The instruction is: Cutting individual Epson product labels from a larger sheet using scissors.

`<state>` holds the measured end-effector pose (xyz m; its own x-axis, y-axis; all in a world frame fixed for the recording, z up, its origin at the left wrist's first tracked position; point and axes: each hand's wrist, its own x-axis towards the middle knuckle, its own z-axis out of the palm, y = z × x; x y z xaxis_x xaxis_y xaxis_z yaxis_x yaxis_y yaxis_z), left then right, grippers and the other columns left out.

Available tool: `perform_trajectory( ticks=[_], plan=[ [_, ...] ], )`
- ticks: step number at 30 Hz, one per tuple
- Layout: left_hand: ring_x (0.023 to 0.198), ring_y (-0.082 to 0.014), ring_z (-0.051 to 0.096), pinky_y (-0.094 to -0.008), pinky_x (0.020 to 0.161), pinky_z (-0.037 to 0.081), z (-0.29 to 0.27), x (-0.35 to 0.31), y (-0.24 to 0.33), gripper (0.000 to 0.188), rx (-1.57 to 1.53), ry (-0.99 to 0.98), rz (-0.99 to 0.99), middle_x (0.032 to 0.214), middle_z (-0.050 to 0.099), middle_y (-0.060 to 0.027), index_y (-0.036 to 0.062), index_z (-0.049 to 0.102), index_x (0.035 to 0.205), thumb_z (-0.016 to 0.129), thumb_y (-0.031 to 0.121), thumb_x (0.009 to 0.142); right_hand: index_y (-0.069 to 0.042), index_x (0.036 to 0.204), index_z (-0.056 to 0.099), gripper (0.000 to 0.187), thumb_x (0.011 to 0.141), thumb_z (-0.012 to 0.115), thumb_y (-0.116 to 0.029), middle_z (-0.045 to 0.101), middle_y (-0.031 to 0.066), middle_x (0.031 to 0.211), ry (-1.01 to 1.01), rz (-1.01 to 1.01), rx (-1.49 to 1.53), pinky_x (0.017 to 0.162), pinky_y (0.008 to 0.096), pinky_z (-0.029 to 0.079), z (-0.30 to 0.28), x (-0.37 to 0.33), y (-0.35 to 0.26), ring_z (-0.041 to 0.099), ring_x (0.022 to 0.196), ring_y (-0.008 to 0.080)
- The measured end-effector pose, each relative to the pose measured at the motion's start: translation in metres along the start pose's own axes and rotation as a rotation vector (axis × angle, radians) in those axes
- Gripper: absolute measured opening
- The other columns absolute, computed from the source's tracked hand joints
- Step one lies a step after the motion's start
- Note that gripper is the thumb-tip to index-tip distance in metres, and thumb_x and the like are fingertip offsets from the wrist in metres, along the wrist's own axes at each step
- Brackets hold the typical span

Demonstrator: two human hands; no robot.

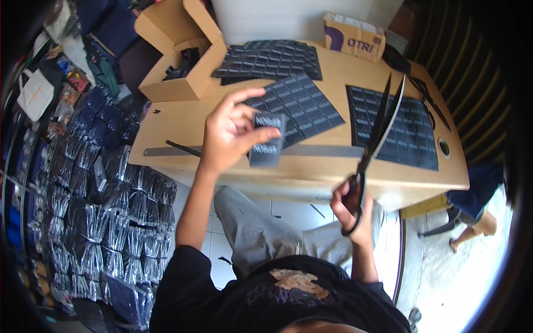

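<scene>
My left hand [224, 133] pinches a small black label piece [266, 157] with white print, thumb across its front, above the table's near edge. In my right hand [358, 219] is a large pair of black-handled scissors [373, 139], blades pointing up and slightly apart, away from the label piece. Behind my left hand lies a black sheet [311, 105] printed with rows of labels, tilted on the table. Another printed sheet [397, 130] rests at the right, partly behind the scissors.
A steel ruler [327, 150] lies along the front of the wooden table [222, 180]. Farther back are a stack of printed sheets [266, 58], an open cardboard box [172, 91] and a closed carton [355, 39]. Plastic-wrapped bundles [100, 238] pile up at left. A person's leg [480, 226] shows at right.
</scene>
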<state>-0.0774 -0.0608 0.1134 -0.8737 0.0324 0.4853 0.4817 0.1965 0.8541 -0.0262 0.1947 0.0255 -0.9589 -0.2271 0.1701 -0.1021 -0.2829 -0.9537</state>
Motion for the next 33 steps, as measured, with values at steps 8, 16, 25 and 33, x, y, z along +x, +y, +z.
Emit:
perform_trajectory(
  ticks=[8,16,25,33],
  plan=[
    [0.071,-0.0116,0.065,-0.0204,0.06,0.052,0.068,-0.045,0.005,0.058,-0.146,-0.061,0.056,0.078,0.066,-0.0104,-0.002,0.047,0.121,0.076,-0.002,0.071,-0.004,0.092,0.04,0.032,0.077,0.067,0.004,0.055,0.0084,0.09,-0.038,-0.25,0.037,0.064,0.0239,0.043,0.033,0.017,-0.013,0.053,0.071,0.009],
    [0.091,-0.018,0.063,-0.0263,0.073,0.054,0.102,-0.082,-0.006,0.043,-0.286,0.055,0.073,0.102,0.06,-0.0153,-0.0037,0.05,0.117,0.069,-0.002,0.078,-0.003,0.088,0.042,0.028,0.076,0.066,0.006,0.054,0.0049,0.083,0.058,-0.227,-0.002,0.062,0.0213,0.042,0.019,0.011,-0.011,0.049,0.068,0.0055],
    [0.086,-0.0111,0.06,-0.0223,0.072,0.051,0.083,-0.087,0.003,0.034,-0.158,-0.05,0.002,0.098,0.06,-0.0076,-0.0027,0.061,0.11,0.068,-0.006,0.077,-0.004,0.087,0.046,0.068,0.068,0.066,-0.066,0.053,0.0029,0.07,-0.18,-0.042,-0.1,0.058,0.0235,0.04,-0.014,-0.004,-0.017,0.049,0.063,0.0095],
    [0.091,-0.0136,0.06,-0.0249,0.077,0.053,0.061,-0.085,0.006,0.047,-0.223,-0.008,-0.057,0.105,0.059,-0.0109,-0.0055,0.058,0.114,0.069,-0.015,0.07,0.0,0.092,0.049,0.085,0.064,0.057,-0.079,0.051,0.0034,0.069,-0.476,0.222,-0.381,0.056,0.0262,0.039,-0.057,-0.031,-0.029,0.048,0.061,0.0122]
  ],
)
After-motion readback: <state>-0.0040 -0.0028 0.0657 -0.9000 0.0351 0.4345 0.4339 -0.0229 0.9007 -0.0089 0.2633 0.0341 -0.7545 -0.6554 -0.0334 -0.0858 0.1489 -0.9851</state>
